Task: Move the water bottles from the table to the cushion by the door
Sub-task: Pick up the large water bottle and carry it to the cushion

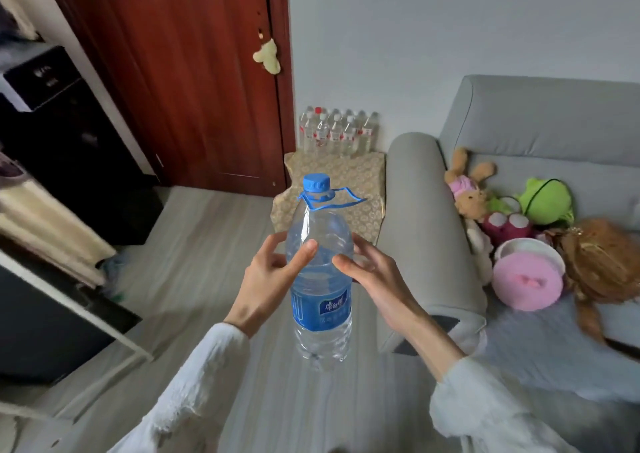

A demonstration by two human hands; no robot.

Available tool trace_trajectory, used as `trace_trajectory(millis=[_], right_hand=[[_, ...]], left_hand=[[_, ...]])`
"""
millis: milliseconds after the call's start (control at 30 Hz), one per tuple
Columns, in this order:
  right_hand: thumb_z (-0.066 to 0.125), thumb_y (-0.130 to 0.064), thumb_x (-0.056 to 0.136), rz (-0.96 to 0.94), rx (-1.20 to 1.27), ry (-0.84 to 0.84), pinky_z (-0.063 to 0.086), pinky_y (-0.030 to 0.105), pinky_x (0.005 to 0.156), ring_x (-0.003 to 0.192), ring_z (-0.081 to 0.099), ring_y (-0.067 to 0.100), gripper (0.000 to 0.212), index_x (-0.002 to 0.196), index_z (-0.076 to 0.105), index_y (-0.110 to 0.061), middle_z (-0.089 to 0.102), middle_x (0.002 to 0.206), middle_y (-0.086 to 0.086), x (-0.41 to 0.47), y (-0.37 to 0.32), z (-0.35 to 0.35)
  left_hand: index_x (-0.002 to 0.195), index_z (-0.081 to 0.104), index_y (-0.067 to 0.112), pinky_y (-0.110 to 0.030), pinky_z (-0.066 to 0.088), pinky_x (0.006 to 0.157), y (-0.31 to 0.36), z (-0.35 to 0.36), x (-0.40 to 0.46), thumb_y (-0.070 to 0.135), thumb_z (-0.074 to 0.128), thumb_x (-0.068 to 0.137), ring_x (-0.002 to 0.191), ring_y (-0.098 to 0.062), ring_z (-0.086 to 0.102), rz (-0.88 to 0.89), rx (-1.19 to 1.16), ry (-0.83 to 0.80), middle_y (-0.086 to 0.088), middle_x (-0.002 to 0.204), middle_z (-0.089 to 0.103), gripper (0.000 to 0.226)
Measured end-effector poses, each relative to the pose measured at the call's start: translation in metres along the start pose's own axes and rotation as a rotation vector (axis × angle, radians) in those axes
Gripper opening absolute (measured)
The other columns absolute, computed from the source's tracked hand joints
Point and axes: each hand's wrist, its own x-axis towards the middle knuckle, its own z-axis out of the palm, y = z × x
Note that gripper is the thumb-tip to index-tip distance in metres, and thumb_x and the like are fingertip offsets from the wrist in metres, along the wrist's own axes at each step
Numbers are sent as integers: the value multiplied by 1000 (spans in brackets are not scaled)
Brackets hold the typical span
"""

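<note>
I hold a large clear water bottle [320, 279] with a blue cap, blue carry loop and blue label upright in the air, between both hands. My left hand [273, 272] grips its upper body from the left, thumb across the front. My right hand [374, 276] grips it from the right, fingers curled round the back. Ahead lies a gold patterned cushion [349, 182] on the floor beside the red-brown door [194, 82]. Several small water bottles [337, 132] with red labels stand at the cushion's far edge against the wall.
A grey sofa [519, 161] stands to the right, its armrest [426, 224] next to the cushion, with plush toys [512, 217] and a pink round box [528, 279] on the seat. Dark cabinets [69, 147] and a white-framed table edge [86, 310] line the left. Grey floor lies between.
</note>
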Motion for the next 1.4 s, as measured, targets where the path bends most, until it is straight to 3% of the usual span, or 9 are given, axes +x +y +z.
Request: trace_trajectory(millis=[267, 500, 667, 800, 900, 1000, 1100, 1267, 1400], right_hand=[[63, -24, 82, 24, -37, -2, 50, 10, 70, 90, 67, 3, 27, 105, 60, -38, 70, 100, -20, 153, 0, -49], [65, -26, 80, 43, -82, 60, 52, 13, 69, 86, 68, 4, 25, 98, 61, -43, 69, 93, -20, 322, -3, -76], [67, -28, 79, 29, -65, 135, 54, 18, 77, 91, 68, 10, 27, 97, 61, -48, 67, 102, -13, 418, -15, -103], [67, -25, 79, 66, -70, 176, 54, 20, 80, 95, 66, 14, 27, 93, 61, -47, 68, 99, -15, 483, -8, -137], [67, -29, 78, 108, -96, 157, 53, 27, 85, 98, 65, 15, 30, 101, 58, -46, 65, 111, -7, 527, 2, -173], [69, -32, 76, 157, -133, 142, 51, 39, 92, 102, 63, 17, 30, 98, 58, -49, 65, 111, -7, 574, 13, -215], [71, -26, 75, 194, -127, 137, 50, 42, 94, 102, 62, 16, 35, 106, 59, -40, 65, 109, -5, 619, 29, -260], [73, -24, 73, 251, -194, 82, 48, 34, 92, 103, 60, 12, 47, 116, 54, -29, 64, 111, -9, 690, 48, -335], [74, -22, 73, 298, -245, 55, 46, 24, 87, 106, 58, 10, 52, 120, 53, -26, 63, 115, -10, 746, 75, -379]], left_hand=[[90, 53, 47, -54, 51, 86, 13, 15, 161, 83, 57, 50, 87, -38, 64, -32, 19, -10, -27, 87, 65, 54], [97, 55, 39, -50, 52, 86, 26, 6, 341, 77, 59, 54, 82, -24, 70, -18, -6, -66, -11, 82, 72, 57], [100, 55, 42, -46, 52, 87, 53, 5, 451, 79, 59, 52, 82, -15, 69, 21, 30, -113, 1, 80, 73, 61], [106, 54, 37, -43, 54, 84, 59, 24, 526, 74, 61, 53, 82, -19, 69, 13, 39, -166, -5, 84, 72, 65], [113, 51, 34, -30, 53, 74, 56, 49, 575, 72, 64, 54, 82, -16, 68, -10, 41, -191, -6, 88, 70, 71], [114, 49, 34, -33, 54, 77, 53, 78, 628, 70, 65, 57, 84, -17, 69, -37, 44, -219, -7, 91, 71, 69], [117, 47, 30, -30, 55, 78, 50, 111, 682, 68, 64, 56, 86, -13, 69, -59, 48, -279, -4, 96, 71, 74], [121, 42, 29, -15, 51, 70, 52, 162, 766, 55, 67, 57, 89, 1, 66, -143, 59, -398, 10, 95, 69, 74], [127, 38, 25, -31, 50, 89, 40, 193, 831, 37, 72, 70, 99, 1, 60, -190, 125, -449, 13, 103, 65, 67]])
